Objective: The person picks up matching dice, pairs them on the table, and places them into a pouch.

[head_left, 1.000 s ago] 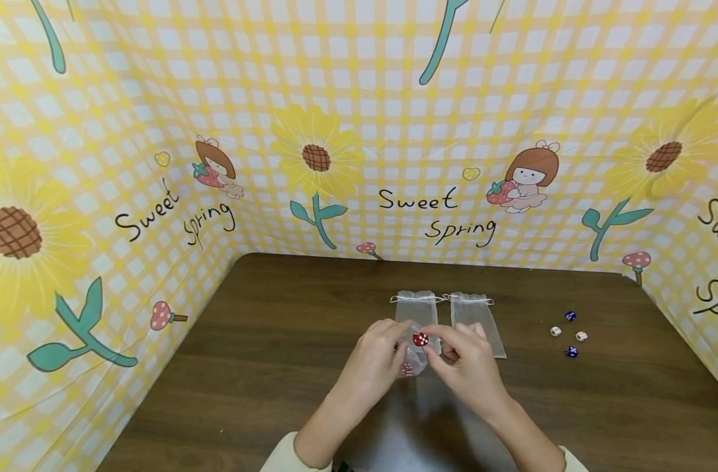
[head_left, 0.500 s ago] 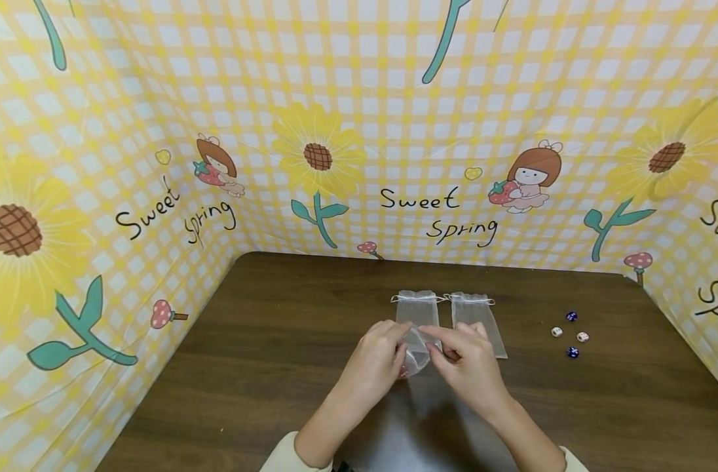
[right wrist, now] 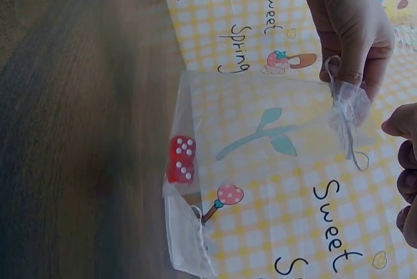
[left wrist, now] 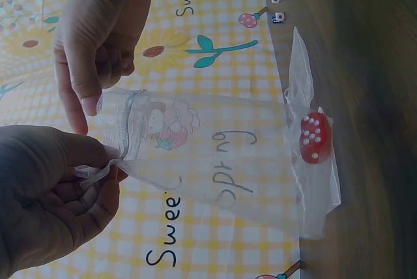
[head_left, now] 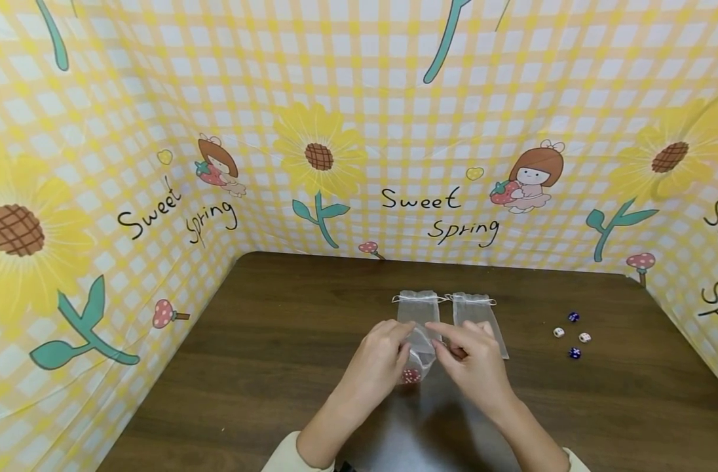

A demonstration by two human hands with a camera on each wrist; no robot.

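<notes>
Here, in the head view, we see the left hand (head_left: 378, 357) with its fingers clamped on the neck of a sheer bag (head_left: 421, 353), red dice (head_left: 411, 375) inside at its six o'clock end. We find the right hand (head_left: 475, 359) just beside the mouth, thumb and index apart. On the tabletop (head_left: 276, 341), flat bags (head_left: 474, 312) lie toward twelve and two, blue dice (head_left: 574, 317) and white dice (head_left: 584, 337) toward three.

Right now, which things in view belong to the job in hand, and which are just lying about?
In the job: held bag; red dice inside it.
Lying about, though perhaps for later: two other bags; two blue dice; two white dice.
</notes>
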